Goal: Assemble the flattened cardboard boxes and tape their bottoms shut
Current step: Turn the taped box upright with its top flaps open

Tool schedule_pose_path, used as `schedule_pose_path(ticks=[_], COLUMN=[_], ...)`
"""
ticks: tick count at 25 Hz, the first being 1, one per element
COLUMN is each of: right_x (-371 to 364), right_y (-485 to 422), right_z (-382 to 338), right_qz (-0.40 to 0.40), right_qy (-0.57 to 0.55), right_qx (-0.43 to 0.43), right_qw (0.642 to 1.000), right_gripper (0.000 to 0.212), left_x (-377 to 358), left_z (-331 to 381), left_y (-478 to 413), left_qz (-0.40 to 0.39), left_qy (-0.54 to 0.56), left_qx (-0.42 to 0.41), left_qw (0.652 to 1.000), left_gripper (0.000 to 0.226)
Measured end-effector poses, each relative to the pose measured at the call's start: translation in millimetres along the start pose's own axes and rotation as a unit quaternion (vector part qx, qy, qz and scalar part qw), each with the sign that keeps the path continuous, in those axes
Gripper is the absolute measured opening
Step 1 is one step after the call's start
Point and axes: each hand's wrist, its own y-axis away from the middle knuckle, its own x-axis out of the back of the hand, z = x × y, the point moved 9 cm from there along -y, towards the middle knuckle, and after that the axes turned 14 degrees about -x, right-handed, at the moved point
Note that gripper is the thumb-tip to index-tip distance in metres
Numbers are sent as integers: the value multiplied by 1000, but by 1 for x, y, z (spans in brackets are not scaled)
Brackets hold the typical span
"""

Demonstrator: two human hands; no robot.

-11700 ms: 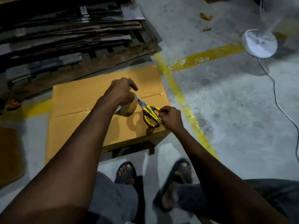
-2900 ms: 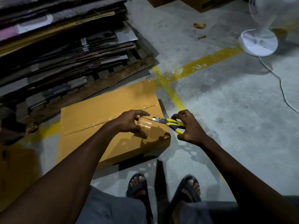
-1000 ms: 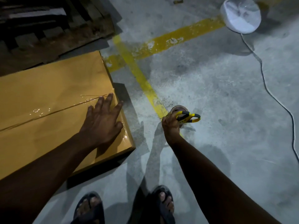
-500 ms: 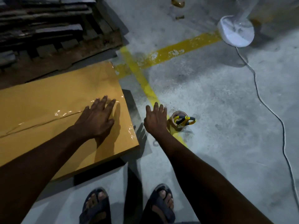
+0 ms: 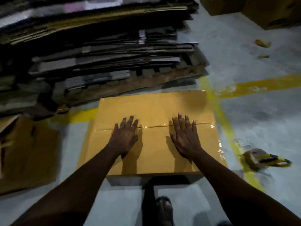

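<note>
Cardboard: one box (image 5: 153, 103), two hands (image 5: 124, 137) (image 5: 185, 137)

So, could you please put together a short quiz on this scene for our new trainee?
1. True or false: the left hand and the right hand both lie flat on the taped box.
2. Where are the scissors? A) in the right hand B) with the tape roll on the floor, right of the box C) on top of the box
3. Fill in: beyond the box rises a stack of flattened ____.
Key: 1 true; 2 B; 3 cardboard.
</note>
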Motion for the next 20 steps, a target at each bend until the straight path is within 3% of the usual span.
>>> schedule_pose_path(ticks=[3, 5, 8, 11, 13, 17, 20], right_x=[-32, -38, -22, 0, 7, 12, 22], right_y=[4, -5, -31, -53, -81, -148, -165], right_z=[-67, -70, 18, 112, 126, 123, 128], right_qz=[-45, -52, 1, 9, 14, -2, 23], right_qy=[34, 46, 38, -6, -35, -98, -104], right_qx=[69, 75, -91, -244, -265, -289, -308], right_qw=[996, 995, 995, 970, 964, 952, 946], right_gripper=[72, 72, 70, 67, 70, 70, 69], left_x=[-40, -57, -69, -77, -69, -36, -29], left_z=[-6, -22, -95, -172, -193, -200, -216], left_y=[-5, -7, 12, 30, 4, -81, -84], left_qz=[-14, -6, 49, 69, 65, 86, 131], left_qy=[40, 32, 63, 155, 168, 140, 190], left_qx=[1, 2, 99, 198, 198, 191, 266], left_qw=[999, 999, 992, 965, 964, 968, 936], left_gripper=[65, 63, 71, 77, 83, 75, 80])
